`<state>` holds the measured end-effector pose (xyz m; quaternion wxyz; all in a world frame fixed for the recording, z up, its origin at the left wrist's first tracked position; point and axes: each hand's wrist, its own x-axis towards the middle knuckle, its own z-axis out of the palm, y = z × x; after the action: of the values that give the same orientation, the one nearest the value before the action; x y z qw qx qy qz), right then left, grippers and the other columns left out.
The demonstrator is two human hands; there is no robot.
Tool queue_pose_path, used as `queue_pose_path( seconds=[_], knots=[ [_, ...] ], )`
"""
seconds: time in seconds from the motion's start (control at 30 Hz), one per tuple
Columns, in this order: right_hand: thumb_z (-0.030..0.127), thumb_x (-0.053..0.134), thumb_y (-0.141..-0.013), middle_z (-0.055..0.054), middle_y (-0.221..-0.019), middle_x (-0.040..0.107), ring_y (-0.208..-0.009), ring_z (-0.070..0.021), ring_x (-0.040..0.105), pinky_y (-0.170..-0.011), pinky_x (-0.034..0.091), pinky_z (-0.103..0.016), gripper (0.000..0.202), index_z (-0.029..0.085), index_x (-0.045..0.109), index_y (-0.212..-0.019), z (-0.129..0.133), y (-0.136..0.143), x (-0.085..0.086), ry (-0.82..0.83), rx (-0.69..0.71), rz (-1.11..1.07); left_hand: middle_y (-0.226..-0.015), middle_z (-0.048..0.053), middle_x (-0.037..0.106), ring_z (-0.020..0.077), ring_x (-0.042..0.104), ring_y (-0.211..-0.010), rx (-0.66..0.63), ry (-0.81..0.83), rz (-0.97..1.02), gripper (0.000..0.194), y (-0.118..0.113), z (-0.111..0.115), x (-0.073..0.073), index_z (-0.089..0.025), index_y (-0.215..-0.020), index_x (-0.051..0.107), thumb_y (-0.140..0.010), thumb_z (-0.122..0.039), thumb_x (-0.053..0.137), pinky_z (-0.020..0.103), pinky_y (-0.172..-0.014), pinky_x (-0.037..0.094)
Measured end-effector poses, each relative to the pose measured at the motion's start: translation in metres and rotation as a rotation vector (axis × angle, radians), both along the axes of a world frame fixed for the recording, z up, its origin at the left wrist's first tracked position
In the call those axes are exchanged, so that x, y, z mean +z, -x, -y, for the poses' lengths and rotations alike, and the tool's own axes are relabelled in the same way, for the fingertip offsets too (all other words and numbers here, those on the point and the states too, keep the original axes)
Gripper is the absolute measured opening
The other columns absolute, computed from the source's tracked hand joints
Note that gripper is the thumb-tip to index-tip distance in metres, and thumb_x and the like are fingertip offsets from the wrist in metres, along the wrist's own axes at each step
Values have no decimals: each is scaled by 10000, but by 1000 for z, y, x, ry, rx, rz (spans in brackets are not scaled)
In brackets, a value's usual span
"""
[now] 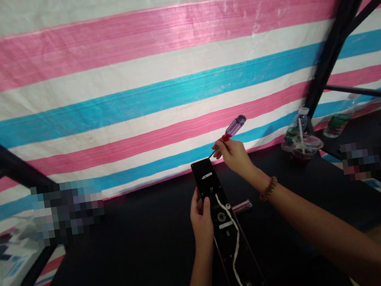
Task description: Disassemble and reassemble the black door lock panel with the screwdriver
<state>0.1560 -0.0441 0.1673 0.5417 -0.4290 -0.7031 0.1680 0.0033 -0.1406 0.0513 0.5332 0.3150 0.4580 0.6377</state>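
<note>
A long black panel (232, 246) with a white cable (236, 236) along it, small screws and white labels lies lengthwise in front of me. My left hand (202, 220) grips its left edge near the far end, thumb on the top face. In my right hand (231, 154) is a screwdriver (234, 128) with a clear purple and red handle, pinched near the shaft. Its tip points down-left at the far right corner of the panel; whether it touches, I cannot tell. A second reddish-handled tool (242, 206) lies just right of the panel, partly hidden by it.
The black table (139, 256) ends at a striped tarp wall (155, 95). To the right stand a plastic cup with a straw (305, 145) and plastic bottles (336, 123). White cables and boxes (9, 270) sit at the left. Black metal frame posts (334, 50) slant on both sides.
</note>
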Motion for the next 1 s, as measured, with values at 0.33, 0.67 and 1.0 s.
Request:
queue_pose_path(
  seconds=[0.33, 0.67, 1.0],
  knots=[
    [531, 509, -931, -67, -645, 713, -581, -212, 713, -617, 576, -325, 389, 189, 635, -794, -11, 6, 5, 70, 63, 2, -1148, 139, 727, 265, 723, -944, -27, -38, 66, 851, 3, -1, -13, -192, -1421, 495, -687, -471, 823, 329, -766, 592],
    [458, 630, -830, -10, -714, 676, -584, -171, 708, -581, 611, -302, 264, 196, 604, -852, -28, 18, 7, 171, 319, -190, -1151, 149, 729, 284, 712, -1005, -36, -80, 125, 849, 3, 1, -16, -184, -1423, 500, -690, -462, 826, 344, -824, 581],
    [436, 635, -821, 2, -762, 663, -548, -153, 692, -528, 569, -265, 265, 212, 560, -942, -22, 23, 8, 146, 237, -165, -1143, 164, 731, 289, 723, -975, -58, -85, 165, 907, 3, 1, -20, -165, -1458, 445, -687, -450, 829, 367, -828, 579]
  ],
)
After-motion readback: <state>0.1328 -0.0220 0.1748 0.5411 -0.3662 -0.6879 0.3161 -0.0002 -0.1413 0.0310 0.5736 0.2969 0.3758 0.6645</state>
